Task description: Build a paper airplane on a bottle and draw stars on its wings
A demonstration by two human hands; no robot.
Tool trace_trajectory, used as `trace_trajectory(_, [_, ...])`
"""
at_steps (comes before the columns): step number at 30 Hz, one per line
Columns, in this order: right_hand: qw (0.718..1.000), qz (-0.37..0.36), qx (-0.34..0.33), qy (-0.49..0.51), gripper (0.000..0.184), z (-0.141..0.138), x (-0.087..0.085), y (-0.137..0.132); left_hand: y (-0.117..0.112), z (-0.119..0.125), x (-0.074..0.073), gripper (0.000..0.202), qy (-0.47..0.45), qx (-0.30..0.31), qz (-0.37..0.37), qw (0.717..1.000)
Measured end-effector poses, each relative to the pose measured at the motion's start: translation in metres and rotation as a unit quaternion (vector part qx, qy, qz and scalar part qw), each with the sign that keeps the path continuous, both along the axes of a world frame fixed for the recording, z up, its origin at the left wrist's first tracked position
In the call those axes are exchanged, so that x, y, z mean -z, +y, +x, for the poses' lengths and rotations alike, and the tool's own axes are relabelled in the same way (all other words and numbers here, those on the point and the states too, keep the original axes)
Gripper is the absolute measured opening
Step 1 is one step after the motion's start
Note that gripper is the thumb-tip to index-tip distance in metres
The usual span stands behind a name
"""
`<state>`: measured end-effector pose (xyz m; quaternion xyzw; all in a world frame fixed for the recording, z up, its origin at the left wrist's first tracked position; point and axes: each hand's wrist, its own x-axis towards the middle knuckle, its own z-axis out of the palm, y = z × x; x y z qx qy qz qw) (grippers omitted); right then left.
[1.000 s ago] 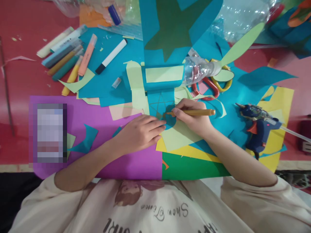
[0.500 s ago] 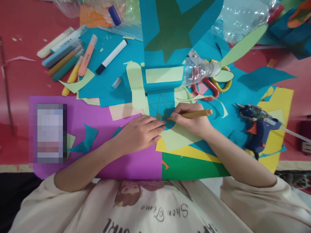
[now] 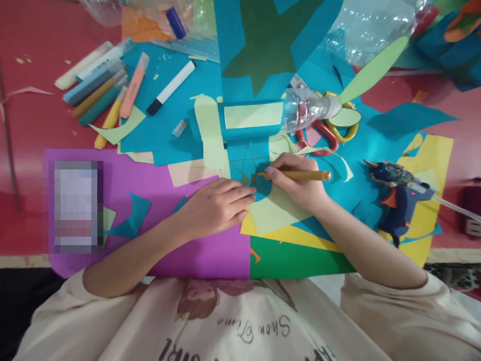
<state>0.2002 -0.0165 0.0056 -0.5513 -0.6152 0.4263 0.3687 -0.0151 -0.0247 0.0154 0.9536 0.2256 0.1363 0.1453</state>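
My right hand [image 3: 296, 180] is closed around a brown marker [image 3: 310, 175], its tip at a strip of blue paper [image 3: 259, 150]. A star outline drawn in thin lines shows on that strip. My left hand [image 3: 225, 204] lies flat with fingers stretched out, the fingertips on the lower left edge of the blue strip. Above the strip is a rolled blue piece bearing a pale green rectangle [image 3: 253, 115], with a clear plastic bottle neck [image 3: 306, 109] to its right. A pale green paper shape [image 3: 210, 130] lies left of the strip.
Several markers [image 3: 101, 90] lie at the upper left, near a white marker with a black cap [image 3: 171, 87]. Scissors [image 3: 323, 138] rest under paper scraps. A blue glue gun [image 3: 402, 200] is at the right, and a blurred-out phone-like object [image 3: 77, 205] at the left.
My right hand has shifted slightly up and to the right with the marker, whose tip is now a little higher on the blue paper. My left hand stays in place.
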Motion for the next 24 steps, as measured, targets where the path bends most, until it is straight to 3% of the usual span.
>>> trace_trajectory(18, [0.998,-0.038,-0.047,-0.009,0.023,0.0027,-0.0007,-0.0012,0.0008,0.0004,0.0027,0.027,-0.028,0.001,0.022,0.999])
trace_trajectory(24, [1.000,-0.003,-0.008,0.018,0.020,0.0045,-0.0002,0.0005,0.0006,-0.0006,0.0023,0.027,-0.028,0.004,0.016,0.999])
